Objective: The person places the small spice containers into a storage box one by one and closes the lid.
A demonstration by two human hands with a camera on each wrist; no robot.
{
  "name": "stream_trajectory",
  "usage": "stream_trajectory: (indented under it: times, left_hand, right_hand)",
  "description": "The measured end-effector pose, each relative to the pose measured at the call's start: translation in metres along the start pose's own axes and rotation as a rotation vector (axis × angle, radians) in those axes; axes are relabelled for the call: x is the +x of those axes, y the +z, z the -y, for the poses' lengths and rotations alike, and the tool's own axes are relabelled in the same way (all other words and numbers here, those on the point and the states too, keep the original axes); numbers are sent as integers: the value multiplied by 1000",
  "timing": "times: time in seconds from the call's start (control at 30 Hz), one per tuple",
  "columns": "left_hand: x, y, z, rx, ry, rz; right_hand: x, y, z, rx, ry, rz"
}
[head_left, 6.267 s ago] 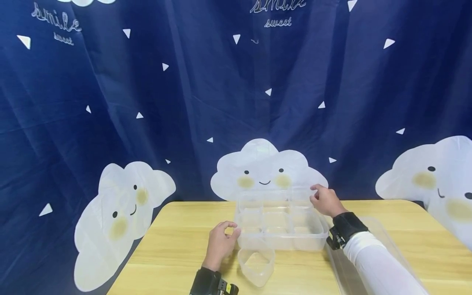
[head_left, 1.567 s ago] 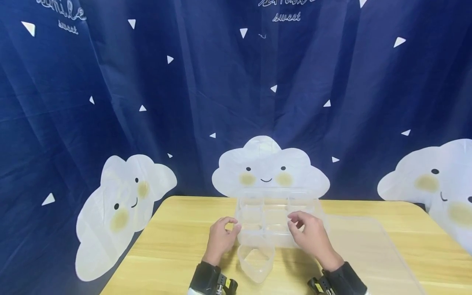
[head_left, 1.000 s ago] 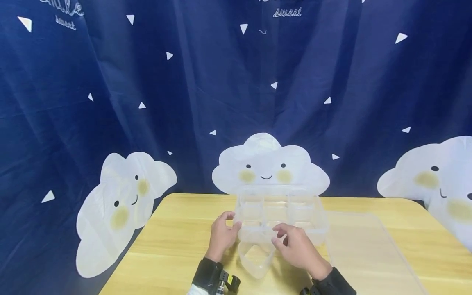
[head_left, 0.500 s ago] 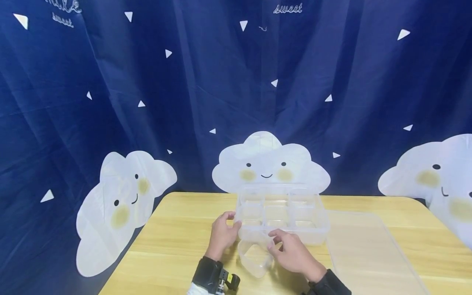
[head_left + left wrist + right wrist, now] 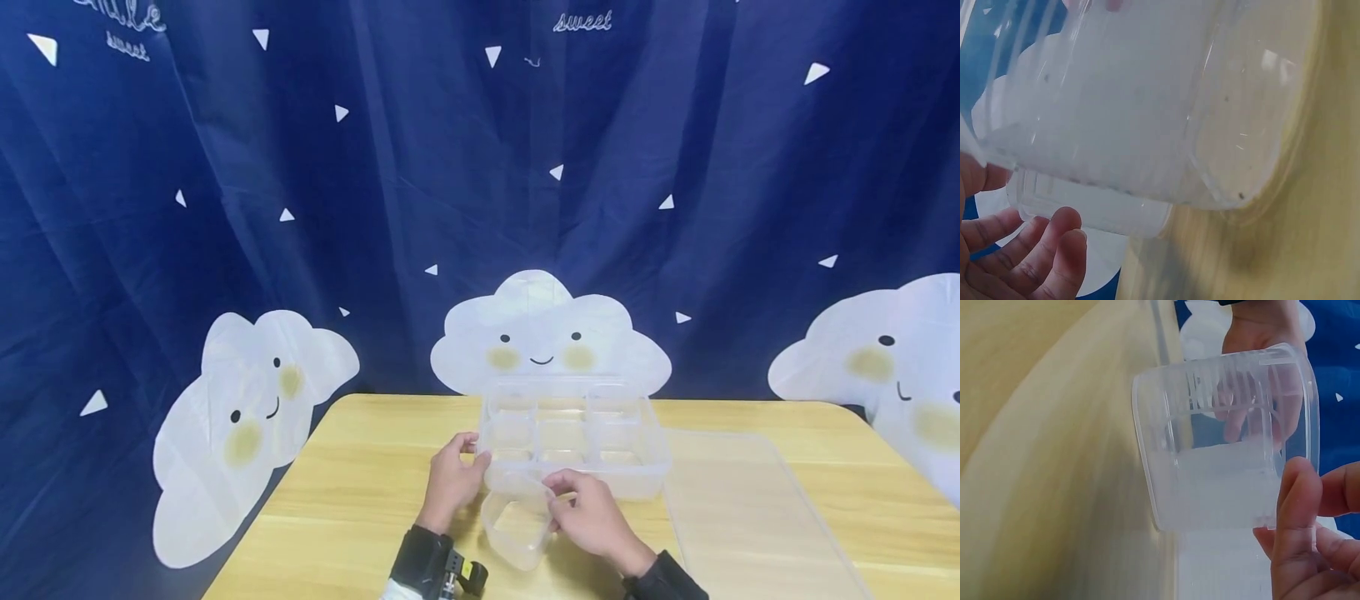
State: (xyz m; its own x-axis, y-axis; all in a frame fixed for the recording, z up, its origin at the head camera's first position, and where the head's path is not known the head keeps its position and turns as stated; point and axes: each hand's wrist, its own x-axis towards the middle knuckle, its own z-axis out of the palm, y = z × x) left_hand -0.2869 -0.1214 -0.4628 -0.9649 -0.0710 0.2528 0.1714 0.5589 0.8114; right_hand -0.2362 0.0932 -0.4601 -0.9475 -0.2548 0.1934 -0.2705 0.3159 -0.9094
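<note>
A small clear plastic container (image 5: pixel 519 533) stands before the larger compartment box in the head view. My right hand (image 5: pixel 592 510) pinches its right rim; in the right wrist view the thumb (image 5: pixel 1297 500) lies against the container's wall (image 5: pixel 1222 494), the other fingers beyond the rim. My left hand (image 5: pixel 452 479) is at the front left corner of the clear compartment box (image 5: pixel 630 482), thumb and index fingertips right at its wall. The left wrist view shows loosely bent fingers (image 5: pixel 1066 250) beside the far box, with the small container (image 5: pixel 1135 106) filling the foreground.
A flat translucent lid-like sheet (image 5: pixel 757 508) lies on the wooden table (image 5: pixel 375 483) to the right of the box. The box has several square compartments. A dark blue curtain (image 5: pixel 420 200) with cloud faces hangs directly behind the table.
My right hand has come from the box's right side, over its compartments, down to the small container and now pinches its rim. The container has shifted slightly left. My left hand stays near the box corner.
</note>
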Motion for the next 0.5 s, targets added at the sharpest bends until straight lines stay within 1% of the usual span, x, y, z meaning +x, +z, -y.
stream_trajectory:
  times: [0.13, 0.3, 0.5]
  left_hand:
    - [-1, 1, 0, 7, -4, -1]
    - [-3, 1, -1, 5, -3, 0]
    - [-2, 0, 0, 1, -3, -3]
  right_hand:
    - [0, -2, -1, 22, 13, -1]
    - [1, -4, -3, 19, 29, 17]
    - [2, -4, -4, 11, 19, 24]
